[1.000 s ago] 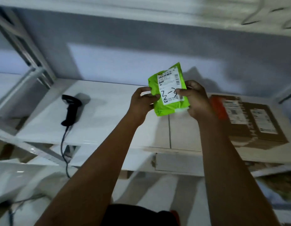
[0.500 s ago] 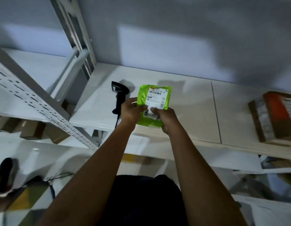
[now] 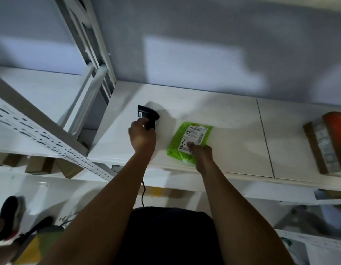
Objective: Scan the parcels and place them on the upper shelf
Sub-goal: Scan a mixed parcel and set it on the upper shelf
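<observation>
A green plastic parcel with a white shipping label lies flat on the white shelf, label up. My right hand holds its near edge, thumb on the label. To its left, my left hand grips the handle of the black barcode scanner, whose head points away from me. The scanner's black cable hangs down past the shelf's front edge.
Brown cardboard parcels with labels and orange tape lie at the shelf's right end. A white perforated upright and shelf frame stand to the left. Lower shelves hold cardboard boxes. Another person's shoes show at bottom left.
The parcel went from being held up in both hands to lying flat on the shelf. My left hand let go of it and took hold of the scanner.
</observation>
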